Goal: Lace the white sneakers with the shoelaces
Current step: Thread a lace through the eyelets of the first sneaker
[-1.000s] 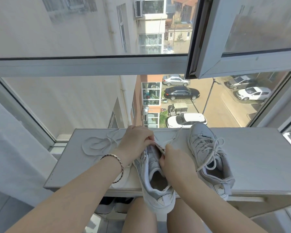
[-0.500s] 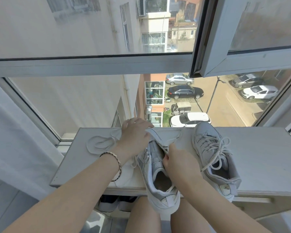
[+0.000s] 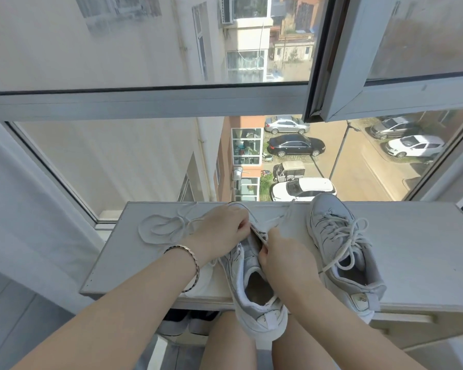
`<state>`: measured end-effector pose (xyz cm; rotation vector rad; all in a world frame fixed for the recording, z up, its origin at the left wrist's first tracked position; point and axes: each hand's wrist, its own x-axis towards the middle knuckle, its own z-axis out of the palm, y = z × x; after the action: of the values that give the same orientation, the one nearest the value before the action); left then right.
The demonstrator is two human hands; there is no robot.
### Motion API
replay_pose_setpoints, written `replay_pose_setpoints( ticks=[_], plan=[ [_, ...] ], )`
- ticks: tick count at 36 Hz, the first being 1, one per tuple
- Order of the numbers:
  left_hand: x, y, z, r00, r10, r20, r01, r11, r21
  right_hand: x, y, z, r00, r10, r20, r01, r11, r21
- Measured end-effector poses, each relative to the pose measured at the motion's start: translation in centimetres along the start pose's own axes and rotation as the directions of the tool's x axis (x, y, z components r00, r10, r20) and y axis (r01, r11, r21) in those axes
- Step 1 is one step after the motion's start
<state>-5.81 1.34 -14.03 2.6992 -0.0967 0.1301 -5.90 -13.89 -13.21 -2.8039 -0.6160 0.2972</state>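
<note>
Left hand point(image 3: 219, 232): fingers curled tight, pinching the white shoelace point(image 3: 182, 219) just above the unlaced sneaker point(image 3: 254, 292); a bracelet point(image 3: 191, 263) on the wrist.
Right hand point(image 3: 285, 259): thumb and forefinger closed in a pinch at the sneaker's eyelet flap, apparently on the lace's other end.
Unlaced sneaker: at the ledge's point(image 3: 417, 249) near edge, toe toward the window, heel overhanging toward the person.
Laced sneaker point(image 3: 342, 249): just right, lying the same way, bow tied.
Shoelace: loose loops toward the ledge's far left corner.
Count: two sneakers, two laces.
</note>
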Motion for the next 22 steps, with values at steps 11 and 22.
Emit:
replay_pose_setpoints(
  ticks=[11, 22],
  plan=[
    [0.8, 1.4, 0.6, 0.963, -0.267, 0.038, 0.269, 0.943, -0.194, 0.5, -0.1, -0.2, 1.0, -0.008, -0.012, 0.009, 1.0, 0.022],
    [1.2, 2.3, 0.4, 0.927, -0.374, 0.027, 0.365, 0.884, -0.293, 0.4, 0.0, -0.4, 0.999, -0.014, -0.034, 0.014, 1.0, 0.025]
  ],
)
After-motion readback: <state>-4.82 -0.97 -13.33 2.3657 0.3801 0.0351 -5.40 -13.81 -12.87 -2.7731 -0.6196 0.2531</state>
